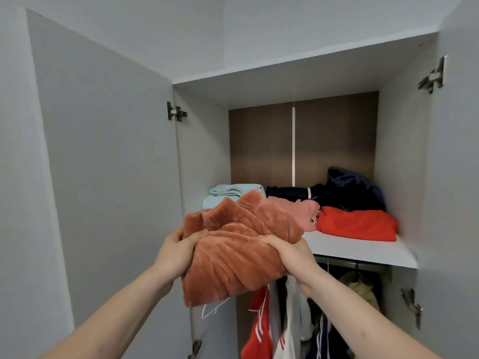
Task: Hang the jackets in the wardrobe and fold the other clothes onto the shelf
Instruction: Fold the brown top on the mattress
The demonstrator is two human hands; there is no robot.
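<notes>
A: Rust-orange fleece, thick & plush, ribbed seams across it, folded into a rough bundle w/ top flaps sticking up. Both hands on it, held up in front of the shelf, front-left edge.

B: Grip?

A: Left hand clamps the left side, thumb on top, fingers curled under the fabric. Right hand grips the right side, thumb pressed into the pile, fingers wrapped beneath. Bottom corner of the bundle droops below the hands.

B: Under it?

A: Rail section below the shelf: red jacket w/ white stripes hanging, white garment just beside it, dark striped one further right, beige piece at the back. Thin white hanger peeks out under the fleece.

B: On the shelf?

A: Pink item just behind the fleece, partly hidden. Red top right of it, folded flat-ish. Light blue bundle back left. Navy pile back right, loosely heaped, one white stripe showing.

B: Doors?

A: Left door swung open, grey, hinges visible. Back panel brown w/ a pale vertical strip down the middle.
</notes>
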